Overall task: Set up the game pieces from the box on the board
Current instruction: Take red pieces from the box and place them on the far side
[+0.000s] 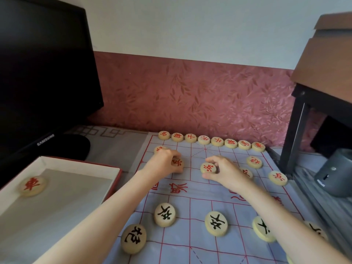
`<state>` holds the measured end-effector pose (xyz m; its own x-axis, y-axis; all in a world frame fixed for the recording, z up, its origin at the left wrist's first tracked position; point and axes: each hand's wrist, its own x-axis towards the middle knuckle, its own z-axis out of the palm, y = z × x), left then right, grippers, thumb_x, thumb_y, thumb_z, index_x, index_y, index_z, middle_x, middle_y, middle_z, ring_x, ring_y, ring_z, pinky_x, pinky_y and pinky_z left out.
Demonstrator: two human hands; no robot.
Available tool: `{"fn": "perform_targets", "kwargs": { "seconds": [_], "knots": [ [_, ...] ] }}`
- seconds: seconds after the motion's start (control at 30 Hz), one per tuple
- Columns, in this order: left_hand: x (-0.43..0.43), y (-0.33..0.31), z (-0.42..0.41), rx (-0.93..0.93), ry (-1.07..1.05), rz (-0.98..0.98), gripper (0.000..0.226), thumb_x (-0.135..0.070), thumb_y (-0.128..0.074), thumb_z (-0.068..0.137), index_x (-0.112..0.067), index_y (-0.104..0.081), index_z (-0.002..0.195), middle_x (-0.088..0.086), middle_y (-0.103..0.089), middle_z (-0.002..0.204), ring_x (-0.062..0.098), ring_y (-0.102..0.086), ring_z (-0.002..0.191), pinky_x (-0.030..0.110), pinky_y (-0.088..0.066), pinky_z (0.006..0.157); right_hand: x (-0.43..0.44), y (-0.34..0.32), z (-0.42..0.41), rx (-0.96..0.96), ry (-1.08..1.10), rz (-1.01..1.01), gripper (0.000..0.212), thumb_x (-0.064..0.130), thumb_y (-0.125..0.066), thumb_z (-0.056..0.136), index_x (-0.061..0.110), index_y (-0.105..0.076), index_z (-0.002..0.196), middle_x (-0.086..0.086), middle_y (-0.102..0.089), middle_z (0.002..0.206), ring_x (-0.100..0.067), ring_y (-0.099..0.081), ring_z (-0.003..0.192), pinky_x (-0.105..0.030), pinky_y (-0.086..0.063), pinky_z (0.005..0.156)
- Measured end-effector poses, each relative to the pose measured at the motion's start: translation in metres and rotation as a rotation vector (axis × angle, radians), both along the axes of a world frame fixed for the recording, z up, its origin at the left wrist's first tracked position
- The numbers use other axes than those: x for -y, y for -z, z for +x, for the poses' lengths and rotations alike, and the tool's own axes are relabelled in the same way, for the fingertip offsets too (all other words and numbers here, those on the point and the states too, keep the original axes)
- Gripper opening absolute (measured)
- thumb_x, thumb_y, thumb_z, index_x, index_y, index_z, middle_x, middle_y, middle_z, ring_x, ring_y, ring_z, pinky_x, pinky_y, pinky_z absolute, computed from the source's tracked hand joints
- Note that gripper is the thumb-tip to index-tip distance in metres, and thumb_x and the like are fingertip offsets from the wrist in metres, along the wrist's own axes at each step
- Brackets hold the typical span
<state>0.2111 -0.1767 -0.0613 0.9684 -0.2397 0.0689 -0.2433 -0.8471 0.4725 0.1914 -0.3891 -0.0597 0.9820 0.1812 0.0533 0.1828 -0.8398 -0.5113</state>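
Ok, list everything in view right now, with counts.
Board: one, pale blue with red lines, centre.
Box: one, white inside, left.
Red-lettered pieces: fourteen visible, tan, board's far half, eight in the back row.
Boxed piece: one, tan with red lettering, in the box.
Black-lettered pieces: at least five, tan, board's near half.
Monitor: one, black, far left.
Canister: one, grey, right.
Side table: one, brown top, right.
Left hand: one, gripping a red-lettered piece.
Right hand: one, pinching a red-lettered piece.

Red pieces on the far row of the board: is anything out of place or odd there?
Yes. The far row holds eight red pieces and stops short of the board's left corner. One lone piece lies in the box, off the board. The left hand and right hand each hold a red piece.
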Motion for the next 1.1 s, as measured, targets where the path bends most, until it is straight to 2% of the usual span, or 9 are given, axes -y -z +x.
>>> {"fn": "perform_targets", "kwargs": {
  "seconds": [0.2, 0.27, 0.37, 0.5, 0.63, 0.73, 0.83, 0.93, 1.1],
  "knots": [
    [-0.012, -0.008, -0.005, 0.044, -0.052, -0.13, 0.067, -0.031, -0.077, 0.072, -0.017, -0.05, 0.132, 0.004, -0.056, 0.13, 0.017, -0.052, 0.118, 0.027, -0.042, 0.095, -0.009, -0.009, -0.008, 0.096, -0.031, -0.045, 0.056, 0.037, -0.068, 0.082, 0.022, -0.047, 0.132, 0.006, -0.045, 0.129, -0.013, -0.037, 0.126, -0.027, -0.031, 0.102],
    [-0.02, -0.013, -0.01, 0.059, -0.051, -0.162, 0.06, -0.028, -0.075, 0.075, -0.015, -0.054, 0.129, 0.002, -0.059, 0.127, 0.015, -0.054, 0.114, 0.023, -0.041, 0.091, -0.015, -0.016, -0.013, 0.118, -0.054, -0.038, 0.052, 0.038, -0.066, 0.083, 0.024, -0.048, 0.13, 0.008, -0.045, 0.128, -0.011, -0.037, 0.124, -0.024, -0.03, 0.099],
    [-0.036, -0.021, -0.023, 0.1, -0.046, -0.191, 0.044, -0.029, -0.072, 0.078, -0.015, -0.062, 0.119, -0.001, -0.062, 0.12, 0.013, -0.056, 0.108, 0.025, -0.044, 0.09, -0.03, -0.024, -0.019, 0.123, -0.106, -0.036, 0.048, 0.037, -0.064, 0.085, 0.025, -0.049, 0.129, 0.01, -0.044, 0.129, -0.011, -0.036, 0.126, -0.026, -0.03, 0.103],
    [-0.06, -0.033, -0.04, 0.108, -0.048, -0.199, 0.036, -0.019, -0.068, 0.081, -0.018, -0.063, 0.117, -0.001, -0.064, 0.116, 0.007, -0.053, 0.095, 0.019, -0.041, 0.084, -0.059, -0.034, -0.03, 0.111, -0.186, 0.004, 0.043, 0.034, -0.062, 0.087, 0.026, -0.05, 0.128, 0.011, -0.046, 0.127, -0.008, -0.035, 0.127, -0.023, -0.028, 0.1],
    [-0.083, -0.046, -0.061, 0.068, -0.052, -0.203, 0.034, -0.014, -0.068, 0.081, -0.018, -0.064, 0.114, -0.002, -0.065, 0.113, 0.009, -0.058, 0.098, 0.02, -0.045, 0.088, -0.093, -0.04, -0.038, 0.109, -0.233, 0.039, 0.042, 0.034, -0.063, 0.087, 0.026, -0.052, 0.127, 0.009, -0.049, 0.128, -0.008, -0.039, 0.126, -0.024, -0.032, 0.1],
    [-0.108, -0.052, -0.081, 0.076, -0.108, -0.217, 0.034, -0.014, -0.067, 0.082, -0.017, -0.064, 0.115, -0.002, -0.066, 0.113, 0.008, -0.059, 0.1, 0.017, -0.042, 0.086, -0.121, -0.041, -0.043, 0.089, -0.272, 0.058, 0.043, 0.034, -0.062, 0.087, 0.027, -0.051, 0.127, 0.009, -0.046, 0.133, -0.005, -0.038, 0.128, -0.023, -0.031, 0.101],
    [-0.142, -0.05, -0.104, 0.088, -0.186, -0.211, 0.033, -0.015, -0.065, 0.084, -0.021, -0.063, 0.116, -0.004, -0.064, 0.116, 0.006, -0.056, 0.101, 0.017, -0.04, 0.087, -0.149, -0.041, -0.049, 0.091, -0.316, 0.063, 0.042, 0.038, -0.061, 0.086, 0.032, -0.05, 0.126, 0.008, -0.046, 0.134, -0.008, -0.036, 0.13, -0.032, -0.031, 0.106],
    [-0.177, -0.044, -0.133, 0.102, -0.302, -0.162, 0.031, -0.019, -0.062, 0.086, -0.025, -0.062, 0.116, -0.01, -0.061, 0.116, 0.007, -0.055, 0.103, 0.02, -0.041, 0.089, -0.179, -0.04, -0.056, 0.083, -0.385, 0.063, 0.042, 0.033, -0.061, 0.088, 0.027, -0.05, 0.128, 0.007, -0.048, 0.133, -0.009, -0.038, 0.127, -0.03, -0.032, 0.106],
    [-0.223, -0.028, -0.174, 0.117, -0.44, -0.12, 0.034, -0.013, -0.066, 0.082, -0.019, -0.064, 0.115, -0.005, -0.064, 0.119, 0.011, -0.058, 0.11, 0.022, -0.041, 0.095, -0.23, -0.035, -0.068, 0.055, -0.494, 0.062, 0.041, 0.027, -0.058, 0.09, 0.024, -0.05, 0.13, 0.006, -0.051, 0.13, -0.009, -0.041, 0.122, -0.025, -0.033, 0.098]
  ]
}}
